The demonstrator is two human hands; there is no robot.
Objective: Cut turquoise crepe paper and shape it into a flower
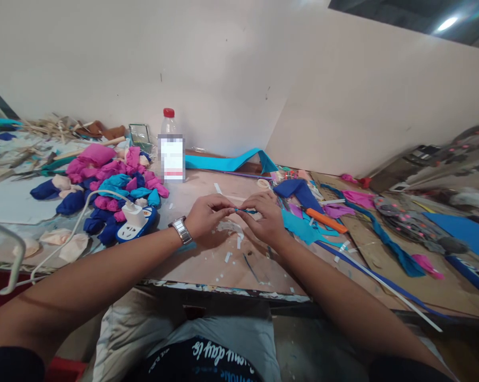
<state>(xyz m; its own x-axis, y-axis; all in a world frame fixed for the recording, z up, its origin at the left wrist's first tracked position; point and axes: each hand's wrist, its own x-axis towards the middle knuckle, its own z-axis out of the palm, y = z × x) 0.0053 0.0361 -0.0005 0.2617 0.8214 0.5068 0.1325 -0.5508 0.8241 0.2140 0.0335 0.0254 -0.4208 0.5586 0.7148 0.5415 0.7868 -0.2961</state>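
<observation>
Over the middle of the table my left hand (206, 218) and my right hand (265, 220) meet, fingertips nearly touching. Both are closed in a pinch on a thin teal strip (237, 210), of which only a sliver shows between the fingers. Its material is too small to make out. A metal-banded watch sits on my left wrist. Beneath the hands, small white scraps (227, 257) lie on the table (207, 265). Close to my right hand are turquoise fabric pieces (299, 225) and an orange-handled cutter (326, 220).
Left of my hands lie a heap of pink, blue and cream fabric puffs (98, 170) and a power strip (138, 225) with a white cord. A red-capped bottle (169, 124) stands by the wall. Cardboard (367, 233) with fabric strips and a white stick (399, 294) occupies the right.
</observation>
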